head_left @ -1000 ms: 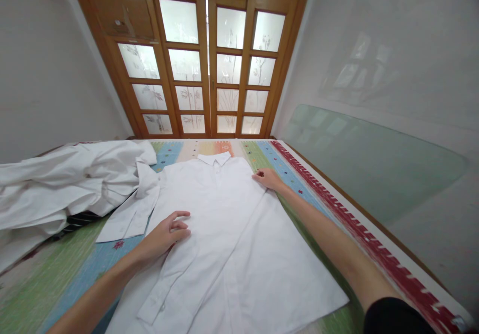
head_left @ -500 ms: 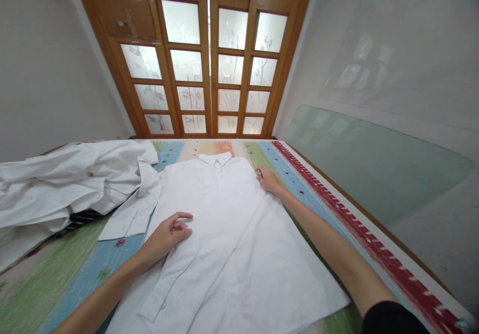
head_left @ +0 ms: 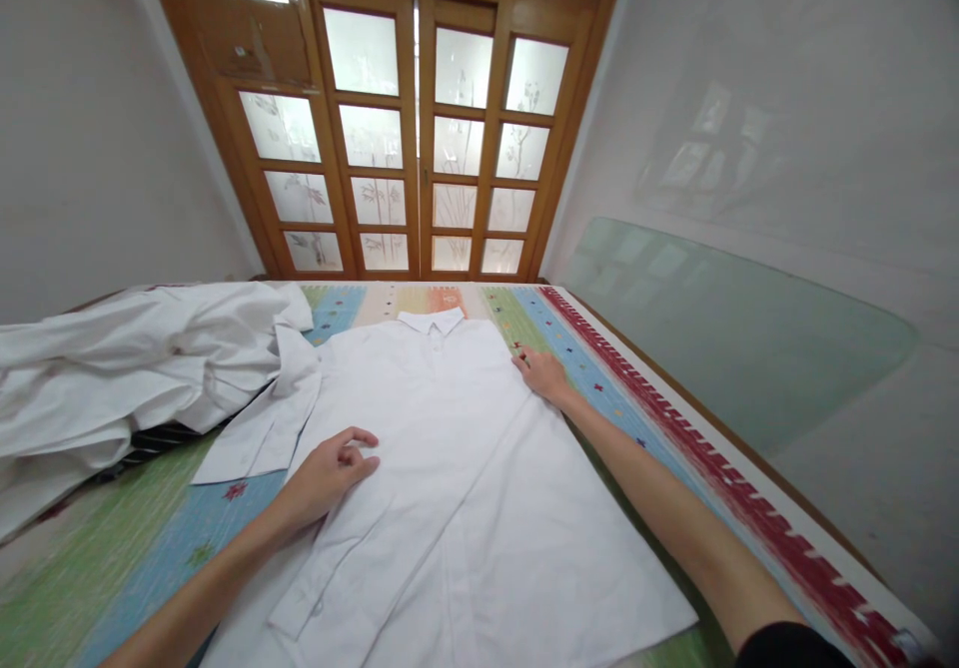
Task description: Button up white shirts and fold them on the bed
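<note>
A white collared shirt point(head_left: 457, 488) lies flat, collar away from me, on a striped multicoloured bedcover point(head_left: 112, 548). My left hand point(head_left: 330, 470) rests on the shirt's left side near a folded-in sleeve, fingers loosely curled and touching the cloth. My right hand point(head_left: 543, 373) lies on the shirt's right shoulder edge with fingers pressed down on the fabric. The shirt's other sleeve point(head_left: 262, 418) stretches out to the left over the bedcover.
A heap of crumpled white garments point(head_left: 127, 368) lies at the left, over a dark striped item point(head_left: 161, 438). A wooden door with frosted panes point(head_left: 420, 139) stands beyond the bed. A wall with a glass panel point(head_left: 734, 329) runs along the right edge.
My right hand has slid slightly toward me along the shirt's right edge. My left hand stays almost in place, shifted a little lower.
</note>
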